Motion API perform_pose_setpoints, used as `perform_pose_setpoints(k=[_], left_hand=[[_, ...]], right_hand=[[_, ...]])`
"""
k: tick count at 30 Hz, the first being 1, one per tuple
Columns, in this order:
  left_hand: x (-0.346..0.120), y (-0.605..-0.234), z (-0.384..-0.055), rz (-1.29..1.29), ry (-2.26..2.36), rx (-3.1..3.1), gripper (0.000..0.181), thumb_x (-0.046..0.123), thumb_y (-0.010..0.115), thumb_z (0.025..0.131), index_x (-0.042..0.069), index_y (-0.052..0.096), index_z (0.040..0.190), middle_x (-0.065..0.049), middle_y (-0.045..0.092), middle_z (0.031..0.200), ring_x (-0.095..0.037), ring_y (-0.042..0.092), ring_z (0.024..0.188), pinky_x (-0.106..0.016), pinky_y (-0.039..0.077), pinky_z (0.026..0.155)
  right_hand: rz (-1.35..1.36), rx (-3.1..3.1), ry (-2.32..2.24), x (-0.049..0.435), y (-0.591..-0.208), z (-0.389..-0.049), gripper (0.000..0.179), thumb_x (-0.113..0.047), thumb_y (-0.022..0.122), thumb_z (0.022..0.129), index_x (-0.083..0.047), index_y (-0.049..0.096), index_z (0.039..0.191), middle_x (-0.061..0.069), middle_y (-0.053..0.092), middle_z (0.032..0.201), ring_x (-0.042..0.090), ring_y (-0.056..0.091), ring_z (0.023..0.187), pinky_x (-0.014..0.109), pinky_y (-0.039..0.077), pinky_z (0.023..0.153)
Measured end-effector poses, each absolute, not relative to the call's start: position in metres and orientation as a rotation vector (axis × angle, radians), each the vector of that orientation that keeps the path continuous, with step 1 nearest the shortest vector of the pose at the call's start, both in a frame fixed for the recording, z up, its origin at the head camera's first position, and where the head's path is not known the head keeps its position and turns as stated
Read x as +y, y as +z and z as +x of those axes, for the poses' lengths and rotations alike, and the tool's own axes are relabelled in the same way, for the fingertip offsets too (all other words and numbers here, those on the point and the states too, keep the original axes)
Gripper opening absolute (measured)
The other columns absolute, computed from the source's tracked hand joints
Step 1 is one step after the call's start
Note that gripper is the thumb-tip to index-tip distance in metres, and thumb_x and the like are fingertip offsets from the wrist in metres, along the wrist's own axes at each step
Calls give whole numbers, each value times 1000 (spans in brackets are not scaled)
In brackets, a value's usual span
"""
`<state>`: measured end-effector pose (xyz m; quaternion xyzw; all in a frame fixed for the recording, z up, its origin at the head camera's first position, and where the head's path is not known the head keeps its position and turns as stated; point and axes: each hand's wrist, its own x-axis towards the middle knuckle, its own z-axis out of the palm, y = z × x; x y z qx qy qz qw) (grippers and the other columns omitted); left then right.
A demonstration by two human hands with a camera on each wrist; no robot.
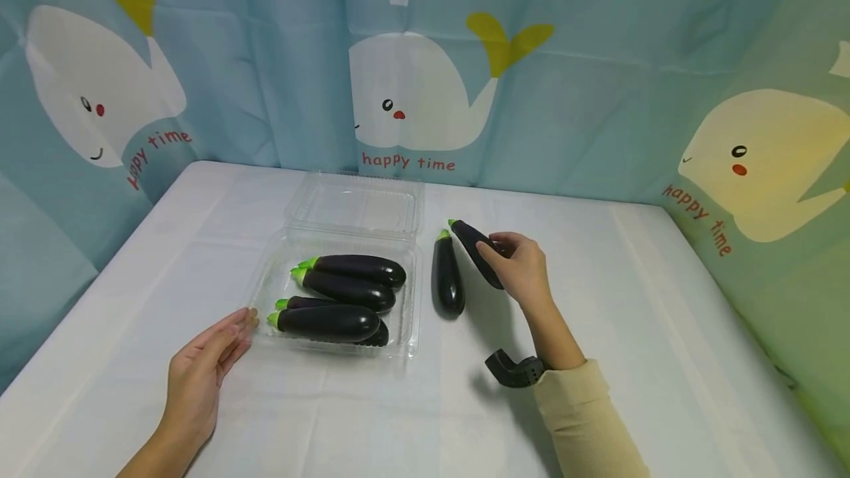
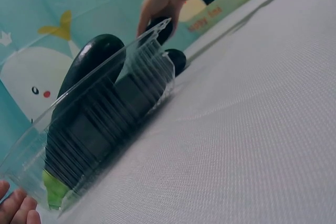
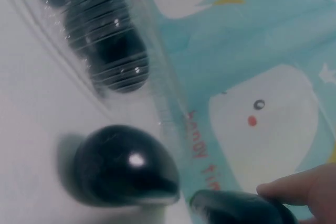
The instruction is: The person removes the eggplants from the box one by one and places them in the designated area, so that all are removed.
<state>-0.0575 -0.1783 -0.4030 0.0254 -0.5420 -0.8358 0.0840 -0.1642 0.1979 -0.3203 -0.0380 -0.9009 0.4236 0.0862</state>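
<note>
My right hand grips a dark purple eggplant, its green stem end pointing away to the upper left. Just left of it, another eggplant lies on the white cloth; its glossy rounded end shows large in the right wrist view. Several eggplants lie in a clear plastic clamshell container, mostly with green ends to the left. At that container's left edge is my left hand, fingers extended with the tips right at the rim.
The container's clear lid lies folded back behind it. A white-covered table extends to a blue whale-print curtain at the back and sides. A black wrist-worn device juts from the right wrist, by a beige sleeve.
</note>
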Motion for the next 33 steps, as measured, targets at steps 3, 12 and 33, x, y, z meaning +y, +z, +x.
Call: perform_pose_setpoints(k=[3,12,33], left_hand=[[-179,-403,-57,80,-2499,-1616,22,8,51,95,4,66,110,-1,65,110,-11,61,100,-23,49,84],[-179,-403,-56,99,-2490,-1640,22,9,51,95,6,66,110,0,65,111,-11,60,101,-22,49,84],[-180,-403,-58,118,-2470,-1667,25,13,54,94,1,63,115,-1,64,112,-12,59,103,-24,48,85]], right_hand=[[-132,-2699,1246,199,-323,-165,39,-22,62,88,7,59,114,23,62,104,31,60,92,40,52,78],[-164,-2776,1190,202,-330,-168,41,-24,63,87,7,59,113,25,62,104,32,61,93,41,53,78],[-147,-3002,1082,202,-333,-170,45,-25,66,83,10,59,111,26,61,104,36,59,94,44,52,77]])
